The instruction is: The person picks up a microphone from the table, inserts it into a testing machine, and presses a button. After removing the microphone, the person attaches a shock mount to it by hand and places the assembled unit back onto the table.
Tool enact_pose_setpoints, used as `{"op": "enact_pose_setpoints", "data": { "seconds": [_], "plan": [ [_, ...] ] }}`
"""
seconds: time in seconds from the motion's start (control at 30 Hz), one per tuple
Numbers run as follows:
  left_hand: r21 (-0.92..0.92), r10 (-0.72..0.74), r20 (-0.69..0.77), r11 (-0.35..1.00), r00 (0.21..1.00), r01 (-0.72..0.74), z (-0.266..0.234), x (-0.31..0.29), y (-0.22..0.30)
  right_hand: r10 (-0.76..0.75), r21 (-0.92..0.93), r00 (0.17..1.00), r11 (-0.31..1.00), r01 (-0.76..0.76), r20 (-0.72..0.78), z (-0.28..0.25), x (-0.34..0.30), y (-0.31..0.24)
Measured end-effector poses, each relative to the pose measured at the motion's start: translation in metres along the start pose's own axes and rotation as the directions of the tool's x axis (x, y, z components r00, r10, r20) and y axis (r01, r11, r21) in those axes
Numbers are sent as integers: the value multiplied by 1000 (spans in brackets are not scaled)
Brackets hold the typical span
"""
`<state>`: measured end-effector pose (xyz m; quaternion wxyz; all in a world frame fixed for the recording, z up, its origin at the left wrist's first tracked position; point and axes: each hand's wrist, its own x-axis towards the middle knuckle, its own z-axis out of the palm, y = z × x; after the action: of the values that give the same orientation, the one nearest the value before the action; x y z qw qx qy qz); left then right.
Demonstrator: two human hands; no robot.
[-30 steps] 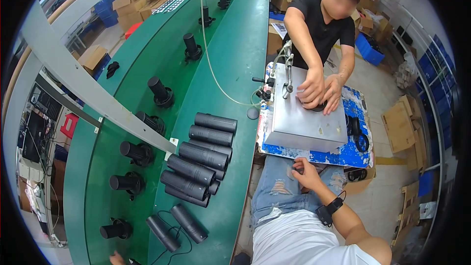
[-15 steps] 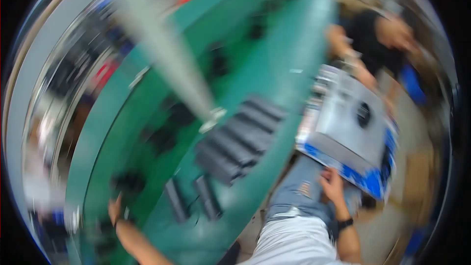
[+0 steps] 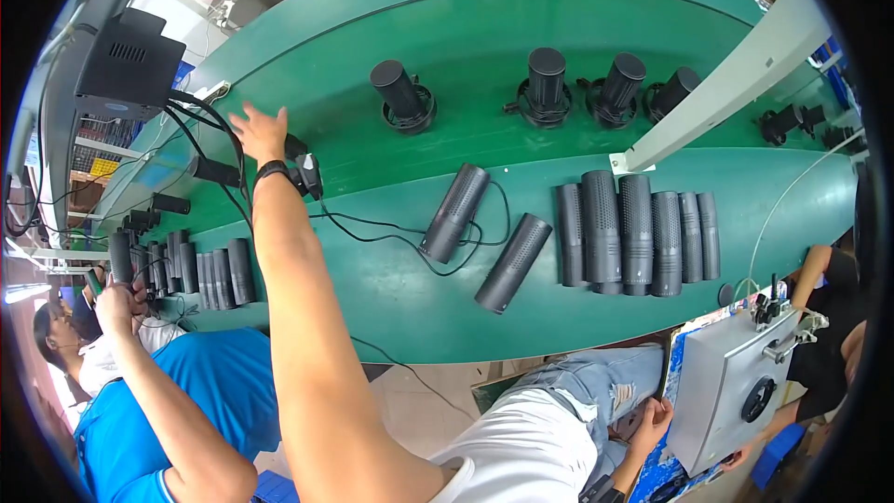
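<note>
My left hand (image 3: 261,133) reaches far out over the green bench, fingers spread, with nothing visible in it. Just beside its wrist is a dark device (image 3: 305,174) with a cable, partly hidden by the hand and forearm. My right hand (image 3: 655,415) is low by my thigh, near the blue-edged board, its fingers loosely curled and nothing showing in them. Between the arms, a black perforated cylinder (image 3: 455,212) with a cable around it and a second tilted cylinder (image 3: 514,263) lie on the bench.
Several black cylinders (image 3: 637,228) lie side by side on the bench. Black units on round bases (image 3: 545,88) stand along the darker green strip. A slanted white post (image 3: 726,84) rises from the bench. A grey metal box (image 3: 717,382) is at right; a co-worker in blue (image 3: 186,401) works at left.
The view has swung left and sharpened, bringing the blue-clad co-worker into sight. My left hand stays stretched out over the bench, and my right hand is still low beside the board.
</note>
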<state>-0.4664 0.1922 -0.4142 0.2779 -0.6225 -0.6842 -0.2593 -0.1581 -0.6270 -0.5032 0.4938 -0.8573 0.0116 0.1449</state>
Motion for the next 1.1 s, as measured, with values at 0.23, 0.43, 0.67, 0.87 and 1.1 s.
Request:
{"op": "enact_pose_setpoints", "data": {
  "seconds": [0.23,0.43,0.67,0.87,1.1],
  "plan": [
    [-151,106,463,988,880,-39,-17,-3,17,66,65,998,996,-66,4,2,-12,-29],
    [-517,171,49,848,984,-122,-139,37,115,-38,216,998,975,50,-57,-20,-22,-64],
    [-868,885,-347,-429,311,251,-361,-81,261,-186,443,978,872,208,-94,-33,-25,-132],
    [-579,638,-723,-350,-265,736,-515,-263,330,-763,893,475,430,-135,439,-13,8,-221],
    [-598,758,-524,-2,-389,801,-503,-411,309,-306,885,906,272,378,-292,-81,10,-175]
  ]
}}
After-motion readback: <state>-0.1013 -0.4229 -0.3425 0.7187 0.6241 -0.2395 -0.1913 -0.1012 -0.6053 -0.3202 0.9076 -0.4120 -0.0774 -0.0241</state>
